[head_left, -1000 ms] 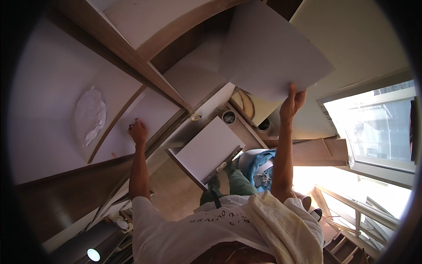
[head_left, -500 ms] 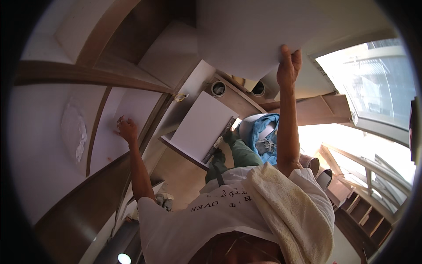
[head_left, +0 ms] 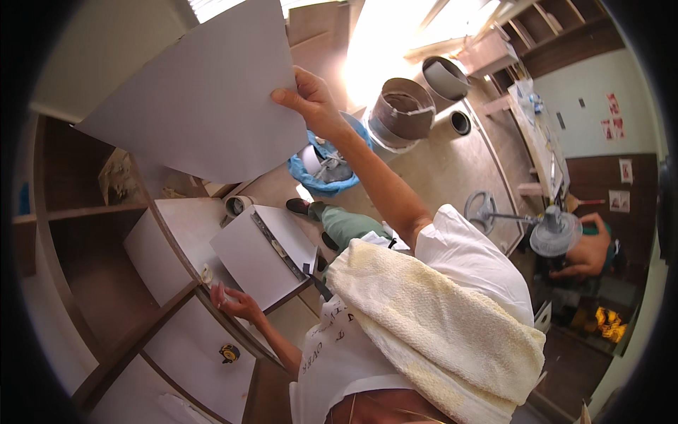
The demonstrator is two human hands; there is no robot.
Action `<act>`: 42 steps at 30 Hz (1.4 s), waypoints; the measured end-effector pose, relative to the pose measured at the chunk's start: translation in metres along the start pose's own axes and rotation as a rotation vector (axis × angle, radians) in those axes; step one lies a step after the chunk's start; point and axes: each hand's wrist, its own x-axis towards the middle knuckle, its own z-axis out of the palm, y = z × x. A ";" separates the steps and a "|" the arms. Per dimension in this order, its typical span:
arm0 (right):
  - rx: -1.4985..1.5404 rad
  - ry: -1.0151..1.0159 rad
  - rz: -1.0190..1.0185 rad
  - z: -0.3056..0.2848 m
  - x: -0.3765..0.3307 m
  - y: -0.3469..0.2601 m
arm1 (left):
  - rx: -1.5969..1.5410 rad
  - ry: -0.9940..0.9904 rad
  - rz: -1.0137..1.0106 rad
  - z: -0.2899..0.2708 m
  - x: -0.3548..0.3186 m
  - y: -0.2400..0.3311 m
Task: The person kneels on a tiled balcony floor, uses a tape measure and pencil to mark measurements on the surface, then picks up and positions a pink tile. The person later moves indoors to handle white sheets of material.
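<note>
My right hand (head_left: pixel 311 102) pinches the edge of a large, thin white sheet (head_left: pixel 205 99), thumb on the face toward me. The sheet is raised at the upper left and hides part of the cabinet behind it. My left hand (head_left: pixel 239 305) is beside the front edge of the wooden cabinet (head_left: pixel 176 244), fingers stretched out and apart, nothing seen in them. Close to its fingertips, a small pale yellow loop (head_left: pixel 206 273) lies at the cabinet edge. A yellow and black tape measure (head_left: pixel 229 353) rests in a white-lined compartment below that hand.
A white drawer-like box (head_left: pixel 265 254) with a metal runner stands by my feet. Beyond are a blue-bag-lined bucket (head_left: pixel 328 169) and a brown-stained bucket (head_left: pixel 402 109). To the right stand a fan (head_left: pixel 556 233), a bench (head_left: pixel 540 141) and another person (head_left: pixel 593 251) bending down.
My view has turned to the right, bringing the fan and other person into sight. My left hand has left the white-lined compartment for the cabinet edge. My right hand still holds the sheet.
</note>
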 end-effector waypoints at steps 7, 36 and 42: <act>-0.007 0.239 -0.055 -0.127 -0.137 -0.113 | -0.919 -0.423 0.013 0.044 0.125 0.160; -0.380 1.468 0.182 -0.568 -0.685 -0.250 | -1.263 -1.724 0.453 0.084 -0.229 0.833; -0.166 1.510 0.295 -0.580 -0.734 -0.220 | -1.245 -1.584 0.650 0.128 -0.227 0.914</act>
